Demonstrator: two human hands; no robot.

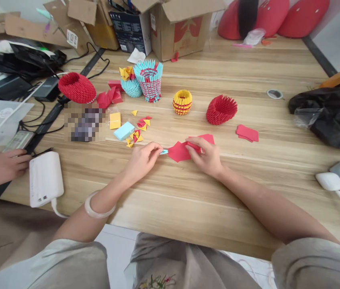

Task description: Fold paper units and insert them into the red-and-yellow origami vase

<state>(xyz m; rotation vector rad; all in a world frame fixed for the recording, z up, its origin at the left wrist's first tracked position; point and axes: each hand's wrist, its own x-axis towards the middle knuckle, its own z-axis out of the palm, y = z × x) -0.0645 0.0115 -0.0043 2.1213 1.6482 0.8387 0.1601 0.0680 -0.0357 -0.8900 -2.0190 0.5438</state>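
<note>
My left hand is closed in a pinch on a small folded light-blue paper piece just above the table. My right hand rests over several red paper sheets, its fingers bent around a red piece whose exact form I cannot make out. Farther up lie yellow and red folded paper triangles, a light-blue paper pack and a yellow paper pack. Beyond my hands stand a yellow-and-red folded-paper pot and a red folded-paper basket.
A blue-and-red paper vase and a red paper bowl stand farther back. Cardboard boxes line the rear. At left are a white power bank and another person's hand. A tape roll and black bag lie right.
</note>
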